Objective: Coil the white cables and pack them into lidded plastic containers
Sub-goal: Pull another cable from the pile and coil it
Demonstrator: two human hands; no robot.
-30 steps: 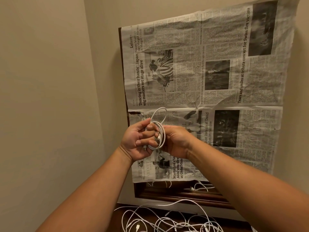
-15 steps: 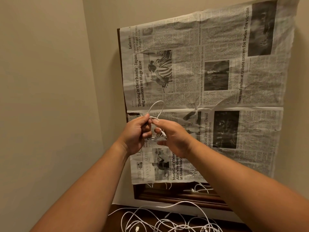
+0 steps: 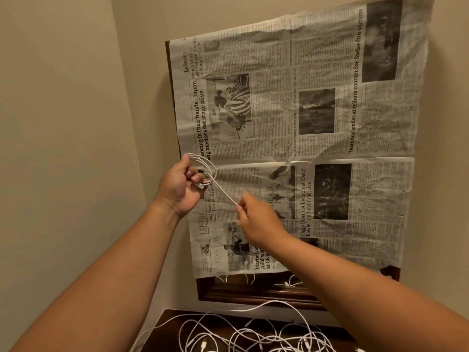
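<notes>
Left grip (image 3: 181, 189): curled round coiled white cable (image 3: 225, 193). Right grip (image 3: 256, 222): pinches its tail. Loose cables (image 3: 253, 336), desk (image 3: 166, 327): cut off below.

Dim warm light, soft shadows, slight wide-angle edge distortion

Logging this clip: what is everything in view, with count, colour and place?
coiled cable: one, white, loops raised before the newspaper, tail stretched between the hands
loose cables: many, white, tangled on the wooden surface below
newspaper: count unclear, grey-white, hung over the wooden frame
wooden frame: one, dark brown, on the wall, mostly covered
wooden surface: one, dark brown, bottom edge
walls: two, beige, meeting at a corner, left
left hand: one, grips the loops
right hand: one, pinches the tail
</notes>
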